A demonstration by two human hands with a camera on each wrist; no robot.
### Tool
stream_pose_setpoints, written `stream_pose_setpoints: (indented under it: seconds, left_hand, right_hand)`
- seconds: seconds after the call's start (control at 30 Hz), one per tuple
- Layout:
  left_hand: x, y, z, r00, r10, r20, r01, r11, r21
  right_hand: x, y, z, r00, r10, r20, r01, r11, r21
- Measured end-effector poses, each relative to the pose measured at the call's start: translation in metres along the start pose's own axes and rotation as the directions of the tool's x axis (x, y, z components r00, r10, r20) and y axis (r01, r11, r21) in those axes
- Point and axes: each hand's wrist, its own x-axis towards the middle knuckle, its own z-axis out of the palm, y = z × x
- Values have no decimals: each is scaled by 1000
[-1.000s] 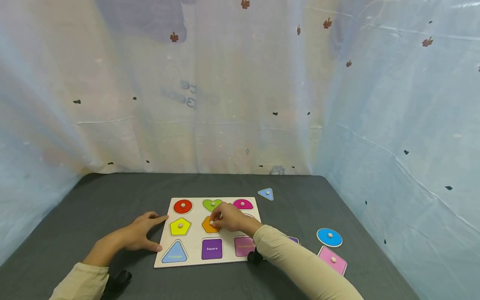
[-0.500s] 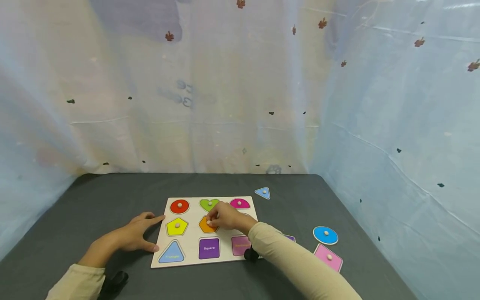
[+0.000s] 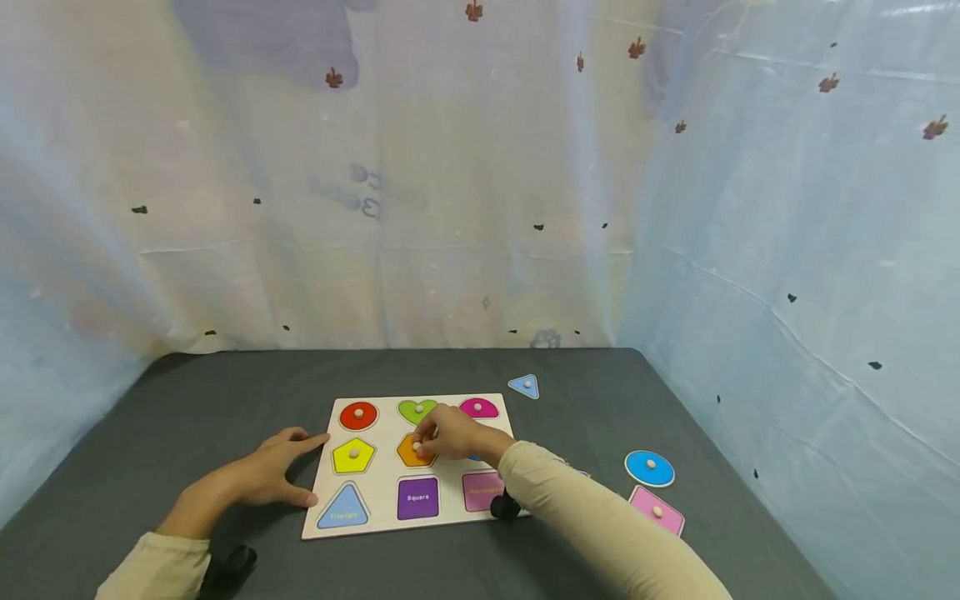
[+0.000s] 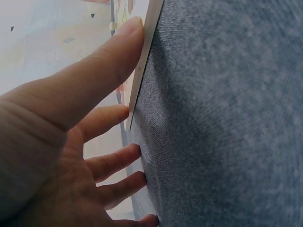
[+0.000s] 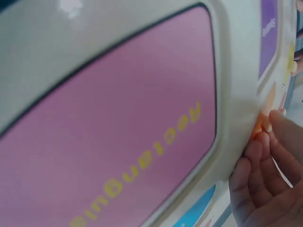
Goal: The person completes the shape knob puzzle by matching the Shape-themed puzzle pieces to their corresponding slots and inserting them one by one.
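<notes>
A pale wooden puzzle board lies on the dark table. My right hand pinches the small knob of the orange hexagon piece, which lies in the middle of the board. In the right wrist view, thumb and fingertips close on that knob, beside the hexagon's orange surface. My left hand is spread at the board's left side; its thumb and forefinger touch the edge. The left wrist view has the thumb over the board's rim. A red circle, yellow pentagon, and green heart sit in the board.
A magenta half-circle is in the board's top row. The bottom row has bare triangle, square and rectangle recesses. Loose lie a blue triangle, blue oval and pink piece. Curtains surround the table.
The whole view has shifted slightly, so board and loose pieces appear a little further left. Both hands keep their places: the right on the hexagon's knob, the left at the board's edge.
</notes>
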Motion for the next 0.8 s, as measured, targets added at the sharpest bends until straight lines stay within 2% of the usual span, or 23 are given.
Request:
stream_pose_setpoints:
  seconds: [0.17,0.43,0.8]
  left_hand:
    - [1,-2,2,1000,1,-3,-1,1000,-4]
    - [1,-2,2,1000,3,-5,-3,1000,7]
    - [1,-2,2,1000,12,-1,-12,1000,2]
  right_hand:
    - [-5,1,-7,999,18,35,-20,999,46]
    - [-17,-2,-20,999,-9,42,4,991,130]
    - [-45,11,-40,995,-97,-18,97,995,21]
